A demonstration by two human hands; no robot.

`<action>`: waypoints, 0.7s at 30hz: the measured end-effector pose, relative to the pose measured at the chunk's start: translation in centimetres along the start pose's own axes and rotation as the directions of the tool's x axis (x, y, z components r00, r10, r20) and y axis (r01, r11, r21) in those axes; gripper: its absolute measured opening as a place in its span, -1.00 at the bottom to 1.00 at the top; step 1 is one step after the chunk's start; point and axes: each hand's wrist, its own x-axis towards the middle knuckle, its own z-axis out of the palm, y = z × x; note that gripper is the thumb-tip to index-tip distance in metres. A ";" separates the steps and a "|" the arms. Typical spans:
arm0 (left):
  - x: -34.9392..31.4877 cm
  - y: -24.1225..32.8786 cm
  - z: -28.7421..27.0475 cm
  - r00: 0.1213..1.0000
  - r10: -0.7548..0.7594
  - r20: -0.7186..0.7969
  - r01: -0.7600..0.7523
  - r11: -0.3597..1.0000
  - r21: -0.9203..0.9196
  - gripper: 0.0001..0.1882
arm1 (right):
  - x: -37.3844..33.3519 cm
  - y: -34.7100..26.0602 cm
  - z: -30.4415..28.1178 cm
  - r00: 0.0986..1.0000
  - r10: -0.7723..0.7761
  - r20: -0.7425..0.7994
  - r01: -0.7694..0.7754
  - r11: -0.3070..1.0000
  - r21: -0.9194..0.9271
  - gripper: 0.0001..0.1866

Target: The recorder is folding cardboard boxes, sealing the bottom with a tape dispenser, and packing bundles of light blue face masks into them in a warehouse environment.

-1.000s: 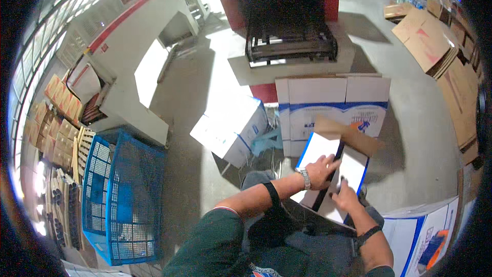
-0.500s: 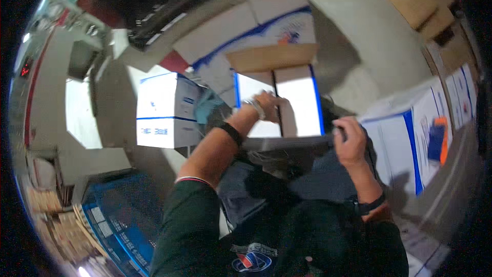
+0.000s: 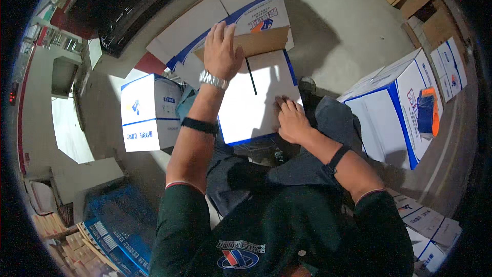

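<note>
In front of me is a white carton [image 3: 244, 110] with blue edges, its near flap lying flat over the top. At the far side a brown flap [image 3: 264, 42] stands up. My left hand [image 3: 222, 54], with a metal bracelet on its wrist, is at the left end of that flap. Its fingers are extended and the thumb is apart. My right hand [image 3: 293, 120] rests on the carton's right part, fingers stretched over the white surface. Part of a dark slit shows between the side flaps beyond the near flap.
Behind the carton lies a larger white-and-blue box [image 3: 197, 25]. Another closed carton [image 3: 139, 113] stands to the left. On the right, a carton [image 3: 382, 118] has an orange-and-blue tape roll [image 3: 429, 113] against its side. A blue crate [image 3: 120, 225] sits at lower left.
The near flap has come down over the carton top. My left hand has moved from the top to the far flap. My right hand has moved from the near right edge onto the top.
</note>
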 end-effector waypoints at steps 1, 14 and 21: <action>-0.7 -0.3 -0.2 1.000 -0.004 0.003 0.004 1.000 0.006 -0.58 | 0.4 0.1 0.3 0.998 -0.026 -0.052 0.025 1.000 -0.017 -0.46; -14.7 4.8 4.1 0.822 -0.107 0.560 0.262 0.943 -0.204 -0.70 | -3.1 2.8 -6.1 0.994 0.025 -0.109 0.025 0.902 0.432 -0.34; -16.2 1.7 3.5 0.828 -0.200 0.524 0.314 0.939 -0.139 -0.53 | -19.4 12.9 -19.7 0.438 0.648 -0.623 -0.599 0.727 0.336 -0.44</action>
